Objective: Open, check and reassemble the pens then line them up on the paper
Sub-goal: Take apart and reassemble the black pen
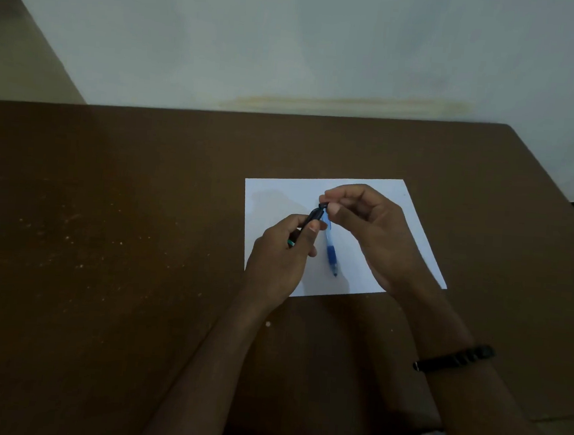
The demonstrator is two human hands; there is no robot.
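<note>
1. Head view: at centre frame, the left hand [283, 251] grips a dark pen [313, 219] by its barrel, tilted above the white paper [273, 195].
2. The right hand [363, 230] pinches the dark pen's top end.
3. A blue pen [331, 253] lies on the paper between the hands.
4. The brown table [105, 237] fills the lower frame.

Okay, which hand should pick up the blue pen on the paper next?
Probably right: the right hand hovers nearer the blue pen, only pinching the dark pen's top; the left hand grips its barrel.
</note>
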